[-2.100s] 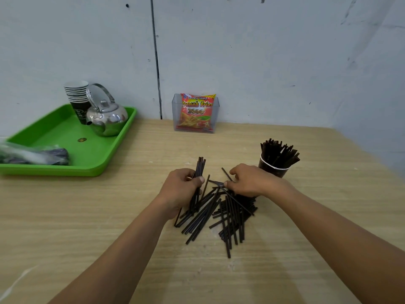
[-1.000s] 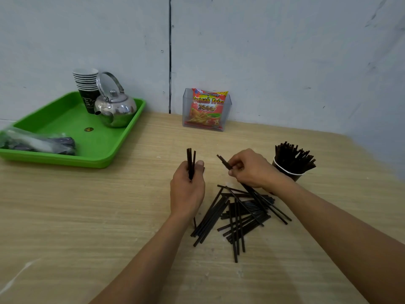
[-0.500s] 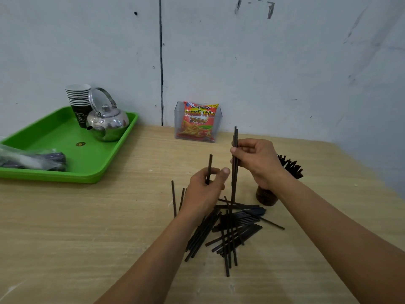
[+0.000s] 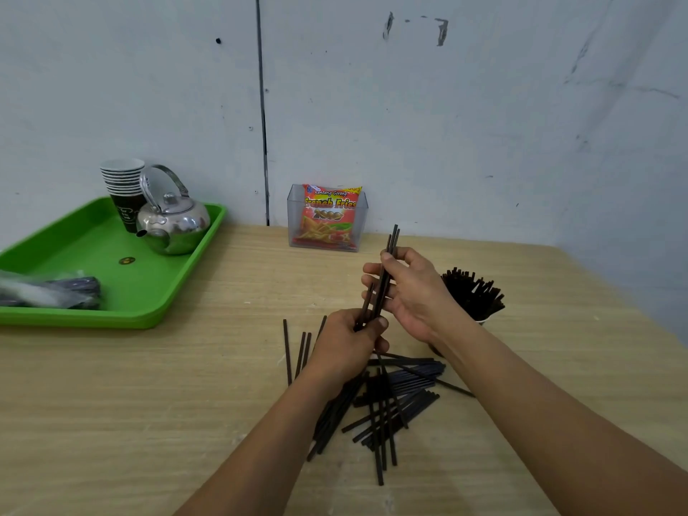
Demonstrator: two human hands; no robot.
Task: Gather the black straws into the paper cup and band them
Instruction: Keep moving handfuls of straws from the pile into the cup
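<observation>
Fingers of left hand [image 4: 346, 344] and right hand [image 4: 415, 292] pinch upright black straws [image 4: 393, 238].

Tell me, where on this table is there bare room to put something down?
Bare wood lies between the green tray and the loose straws, along the near left edge, and right of the paper cup. The middle is crowded: the left hand and right hand grip the held straws above the pile, the cup close behind.

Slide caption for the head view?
Left hand and right hand hold black straws upright over the loose pile, paper cup alongside.
</observation>
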